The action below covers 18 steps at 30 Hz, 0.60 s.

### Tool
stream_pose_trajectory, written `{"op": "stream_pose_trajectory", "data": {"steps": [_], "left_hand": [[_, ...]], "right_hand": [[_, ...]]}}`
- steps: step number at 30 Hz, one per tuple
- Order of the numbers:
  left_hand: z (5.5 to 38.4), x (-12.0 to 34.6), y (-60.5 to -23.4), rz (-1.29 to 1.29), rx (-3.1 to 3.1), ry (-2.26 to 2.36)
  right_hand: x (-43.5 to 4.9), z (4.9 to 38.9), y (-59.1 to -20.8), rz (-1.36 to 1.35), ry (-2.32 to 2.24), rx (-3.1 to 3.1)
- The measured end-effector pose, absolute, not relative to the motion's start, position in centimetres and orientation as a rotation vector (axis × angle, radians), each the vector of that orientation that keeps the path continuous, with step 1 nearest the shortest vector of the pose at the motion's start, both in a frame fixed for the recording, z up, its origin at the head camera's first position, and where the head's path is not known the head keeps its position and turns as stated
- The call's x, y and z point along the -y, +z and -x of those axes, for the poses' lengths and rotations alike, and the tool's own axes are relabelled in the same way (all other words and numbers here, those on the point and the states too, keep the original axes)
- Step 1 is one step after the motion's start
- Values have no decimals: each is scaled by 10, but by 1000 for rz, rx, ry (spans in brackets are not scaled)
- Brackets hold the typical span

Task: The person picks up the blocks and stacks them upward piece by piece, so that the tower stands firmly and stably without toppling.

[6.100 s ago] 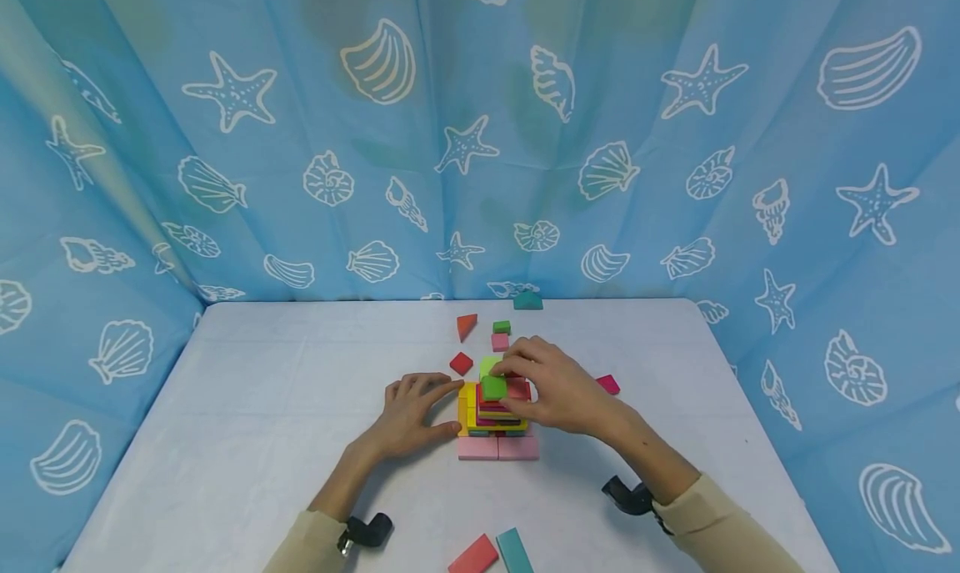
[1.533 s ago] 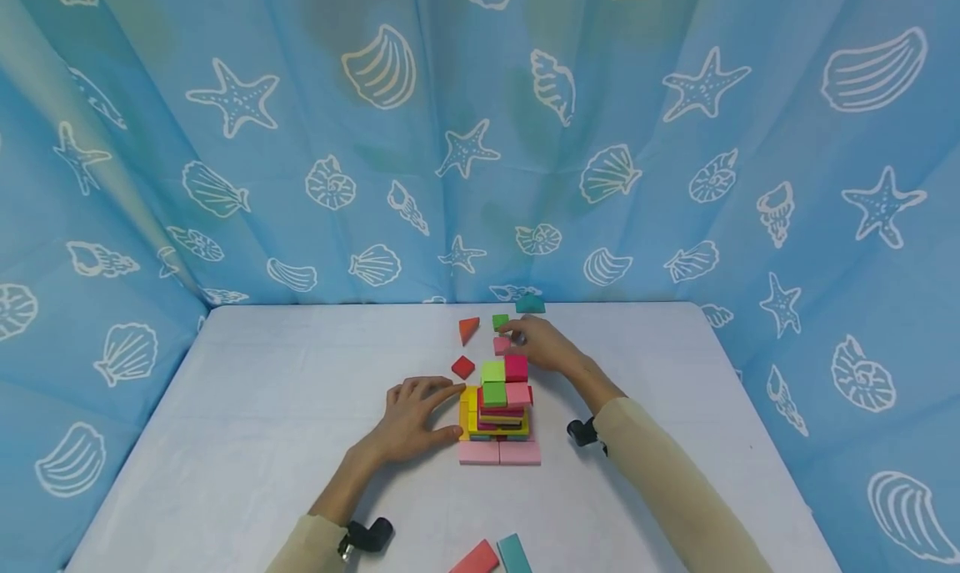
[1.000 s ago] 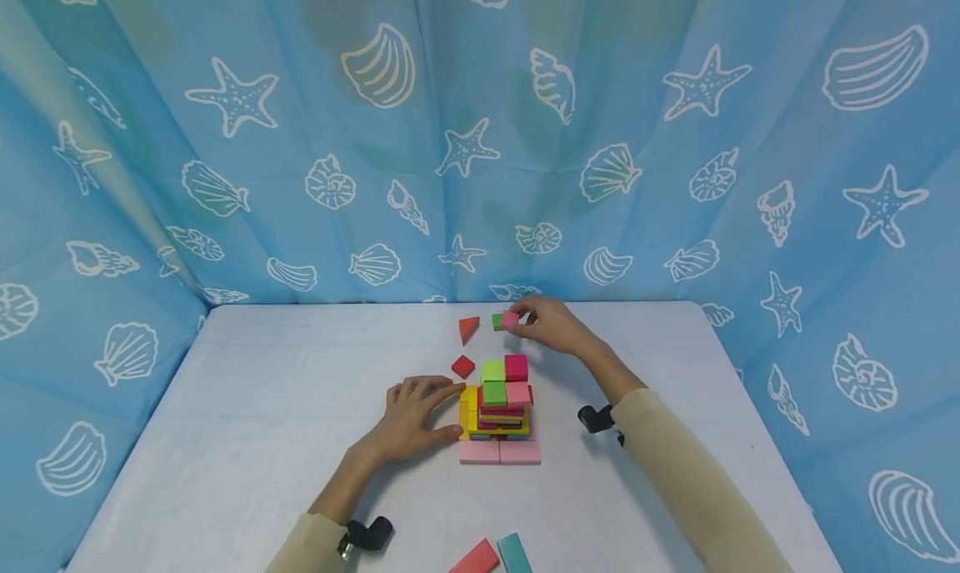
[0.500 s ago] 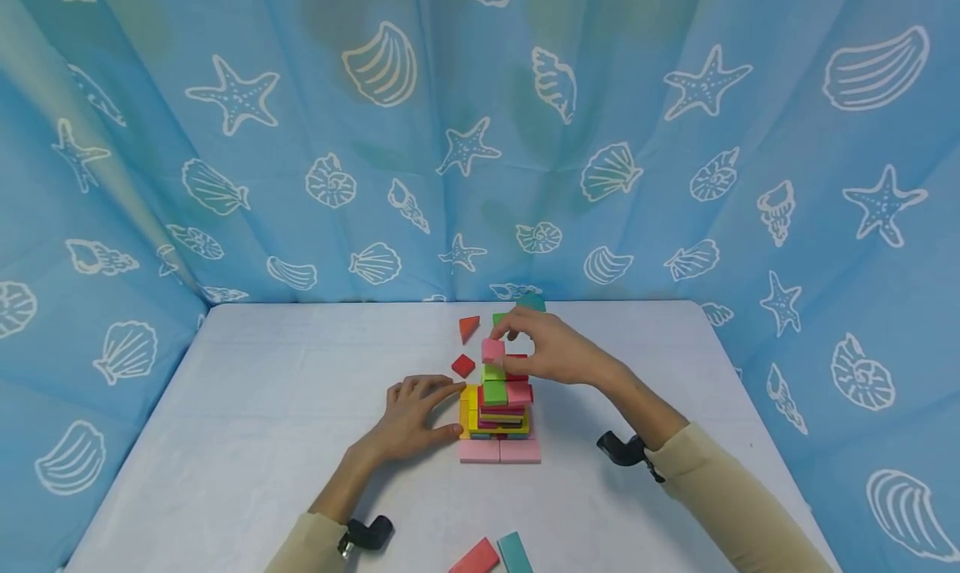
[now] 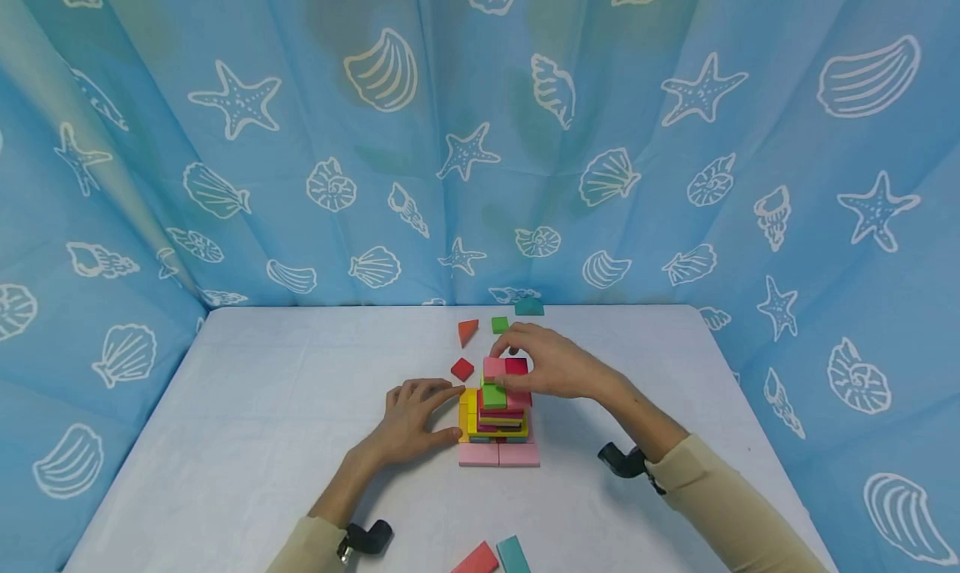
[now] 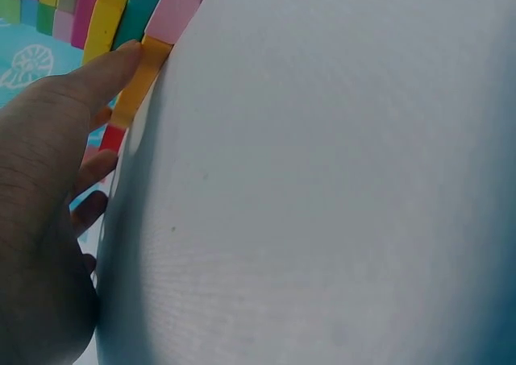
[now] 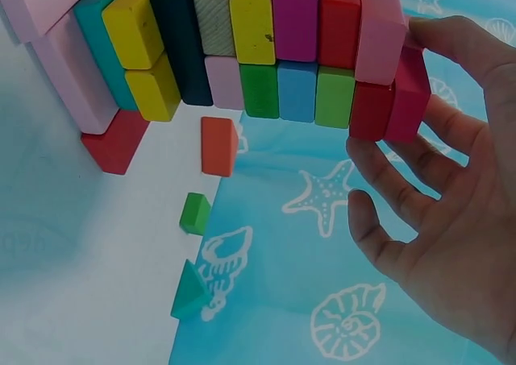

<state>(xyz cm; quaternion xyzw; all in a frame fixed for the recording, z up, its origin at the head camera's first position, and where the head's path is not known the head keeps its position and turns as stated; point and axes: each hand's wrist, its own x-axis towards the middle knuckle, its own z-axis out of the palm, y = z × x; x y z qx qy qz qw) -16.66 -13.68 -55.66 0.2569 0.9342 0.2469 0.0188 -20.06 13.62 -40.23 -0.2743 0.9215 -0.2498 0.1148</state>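
A tower of coloured wooden blocks (image 5: 502,419) rises mid-table, in the wrist views seen from its sides. My right hand (image 5: 558,363) is over its top, pinching a pink block (image 5: 494,368) between thumb and index finger. That block sits on a light green one, beside a crimson block (image 5: 517,364). In the right wrist view the pinched block is hidden behind the tower, and the other fingers are spread apart. My left hand (image 5: 416,419) rests at the tower's left side, fingers fairly straight, thumb and index fingertip touching the yellow-orange blocks (image 6: 141,79).
Behind the tower lie a red block (image 5: 462,369), an orange triangular block (image 5: 468,332), a small green block (image 5: 499,324) and a teal triangular block (image 5: 529,307). A coral block (image 5: 477,559) and a teal block (image 5: 513,555) lie near the front edge. A patterned blue curtain (image 5: 420,164) hangs behind.
The crimson block from the table's right was added to the tower. My right hand then took the pink block from behind and brought it onto the light green one. The left hand stayed put.
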Motion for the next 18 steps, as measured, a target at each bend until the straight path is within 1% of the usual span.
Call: {"op": "stream_pose_trajectory", "data": {"steps": [7,10,13,18], "left_hand": [[166,136,-557,-795,-2901,774],[166,136,-557,-794,-2896,769],[167,137,-556,-802,-2891,773],[167,137,-554,-810,-2882,792]], "right_hand": [[-137,202,-404,815,-733,-2683],[-141,209,-405,821,-810,-2674],[-148,227,-411,805,-955,-2666],[-160,271,-440,722,-1037,-2687]]}}
